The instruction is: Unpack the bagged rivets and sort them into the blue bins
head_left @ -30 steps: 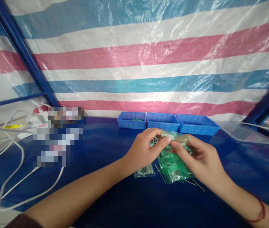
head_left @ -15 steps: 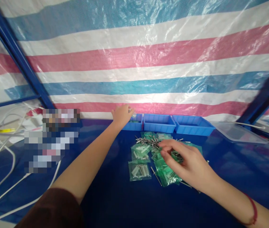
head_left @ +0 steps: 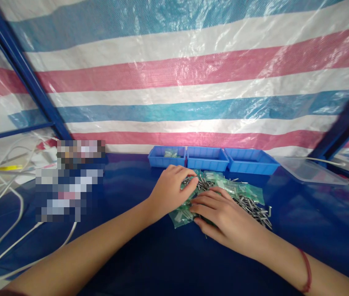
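Observation:
My left hand [head_left: 172, 189] reaches over the left side of a pile, thumb and fingers apart, holding nothing that I can see. My right hand [head_left: 223, 216] lies over the pile's front, its fingers spread and bent down onto the bags; the fingertips are partly hidden. Thin metal rods [head_left: 253, 211], one with a bent end, are heaped beside and behind my right hand. Among them lie green-tinted clear plastic bags [head_left: 253, 192]. A small bag with pale pieces [head_left: 182, 218] sits under and in front of my left hand.
Three blue bins stand in a row behind the pile: the left bin [head_left: 154, 159] with a small bag inside, the middle bin [head_left: 206, 164] and the right bin [head_left: 251, 166]. A clear plastic lid [head_left: 313, 170] lies at right. White cables [head_left: 20, 213] loop at left.
My left hand has come back from the left bin to the pile, uncovering the small bag inside. My right hand has lowered onto the bags, its fingers spreading.

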The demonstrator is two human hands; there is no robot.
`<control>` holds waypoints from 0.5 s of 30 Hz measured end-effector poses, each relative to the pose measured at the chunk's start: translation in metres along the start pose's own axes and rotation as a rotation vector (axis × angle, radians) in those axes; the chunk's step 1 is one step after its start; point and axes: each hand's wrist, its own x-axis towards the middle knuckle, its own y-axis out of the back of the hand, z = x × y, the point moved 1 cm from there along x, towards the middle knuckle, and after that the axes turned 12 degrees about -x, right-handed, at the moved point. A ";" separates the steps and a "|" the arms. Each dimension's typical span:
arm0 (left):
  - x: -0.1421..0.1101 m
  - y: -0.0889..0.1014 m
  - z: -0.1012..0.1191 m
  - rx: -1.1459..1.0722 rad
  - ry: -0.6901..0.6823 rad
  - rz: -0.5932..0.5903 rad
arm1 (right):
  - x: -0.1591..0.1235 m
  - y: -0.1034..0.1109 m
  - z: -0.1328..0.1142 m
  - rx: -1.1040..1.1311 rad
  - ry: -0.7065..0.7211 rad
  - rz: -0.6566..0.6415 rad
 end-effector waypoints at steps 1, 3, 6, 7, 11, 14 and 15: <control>-0.004 -0.001 0.002 -0.039 -0.003 -0.015 | 0.001 0.000 0.000 -0.011 -0.002 0.023; -0.008 -0.003 0.007 -0.121 -0.013 -0.044 | 0.003 -0.002 -0.001 -0.032 0.001 0.069; -0.008 -0.003 0.011 -0.270 -0.011 -0.046 | 0.005 -0.004 0.000 -0.044 -0.009 0.161; -0.007 -0.002 0.012 -0.326 -0.006 -0.034 | 0.005 -0.004 0.000 -0.036 -0.024 0.191; -0.009 0.006 0.008 -0.552 -0.049 -0.037 | 0.003 -0.003 0.005 0.066 -0.132 0.295; -0.012 0.008 0.008 -0.625 -0.082 -0.104 | -0.002 0.001 0.008 0.147 -0.256 0.333; -0.012 0.008 0.008 -0.620 -0.059 -0.117 | -0.003 0.003 0.009 0.173 -0.305 0.334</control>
